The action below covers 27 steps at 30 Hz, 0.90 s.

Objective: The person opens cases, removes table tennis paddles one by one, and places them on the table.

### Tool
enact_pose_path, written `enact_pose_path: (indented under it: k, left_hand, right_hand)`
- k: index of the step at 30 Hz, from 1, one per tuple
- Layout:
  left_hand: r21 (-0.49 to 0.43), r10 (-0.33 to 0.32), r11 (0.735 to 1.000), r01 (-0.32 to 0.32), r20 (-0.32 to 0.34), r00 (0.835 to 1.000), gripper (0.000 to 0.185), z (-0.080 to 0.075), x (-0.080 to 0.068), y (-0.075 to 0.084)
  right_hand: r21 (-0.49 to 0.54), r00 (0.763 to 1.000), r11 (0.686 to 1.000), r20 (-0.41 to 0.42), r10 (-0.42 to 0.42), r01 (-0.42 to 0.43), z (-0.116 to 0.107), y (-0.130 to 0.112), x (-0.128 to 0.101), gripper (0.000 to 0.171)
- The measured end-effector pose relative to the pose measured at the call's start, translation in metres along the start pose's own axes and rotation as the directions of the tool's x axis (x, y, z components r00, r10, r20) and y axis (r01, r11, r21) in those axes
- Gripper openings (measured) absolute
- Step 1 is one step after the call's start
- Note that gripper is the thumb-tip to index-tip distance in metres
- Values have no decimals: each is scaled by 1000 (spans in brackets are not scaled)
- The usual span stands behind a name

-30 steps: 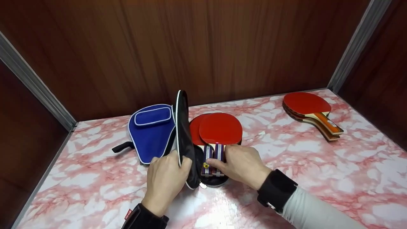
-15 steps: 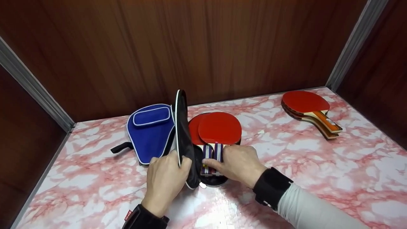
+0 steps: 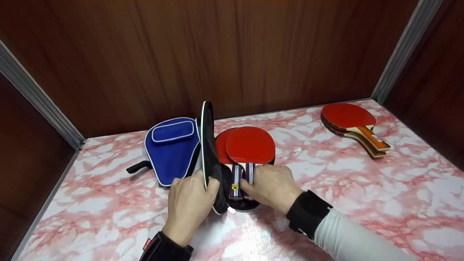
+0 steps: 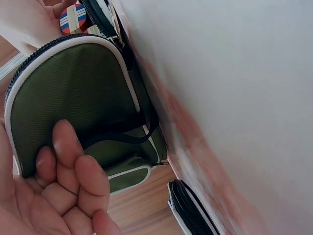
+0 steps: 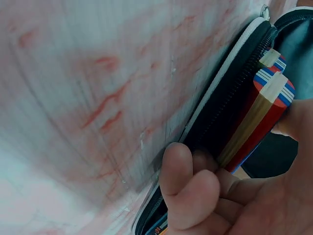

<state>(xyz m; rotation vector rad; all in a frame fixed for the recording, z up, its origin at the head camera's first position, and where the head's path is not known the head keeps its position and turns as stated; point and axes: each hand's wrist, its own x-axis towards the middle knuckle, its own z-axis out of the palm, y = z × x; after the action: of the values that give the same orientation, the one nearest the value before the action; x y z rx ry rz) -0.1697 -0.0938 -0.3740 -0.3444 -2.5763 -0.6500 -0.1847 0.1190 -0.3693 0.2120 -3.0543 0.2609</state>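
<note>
A black paddle case lies open on the marble-patterned tabletop. My left hand grips its raised lid by the edge and holds it upright; in the left wrist view the lid looks olive, with my fingers in front of it. Two red paddles lie in the case's lower half. My right hand curls round their striped handles. In the right wrist view my fingers wrap the upper handle beside the zip rim.
A closed blue case lies just left of the black lid. A stack of several red paddles sits at the far right corner. Dark wooden walls enclose the tabletop at the back and on both sides.
My right thumb has slid slightly to the right on the handles, uncovering more of the left one. The left hand and the lid have stayed put.
</note>
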Motion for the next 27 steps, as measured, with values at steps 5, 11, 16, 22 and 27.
enact_pose_path:
  k: [5,11,16,22,27]
  left_hand:
    - [2,7,1000,-7,-9,1000,31,0,0,0]
    - [3,-5,1000,5,7,1000,32,0,0,1]
    - [4,-7,1000,7,22,1000,35,0,0,2]
    - [13,-2,1000,2,17,1000,33,0,1,2]
    - [6,-4,1000,4,9,1000,34,1,0,1]
  right_hand:
    - [1,999,1000,-32,8,-8,2,-2,0,44]
    - [38,999,999,-19,28,-27,0,2,3,44]
    - [63,999,997,-1,54,-54,-4,11,6,41]
    - [73,999,996,-4,51,-51,-7,22,2,31]
    - [30,996,999,-85,32,-30,-2,23,-3,31]
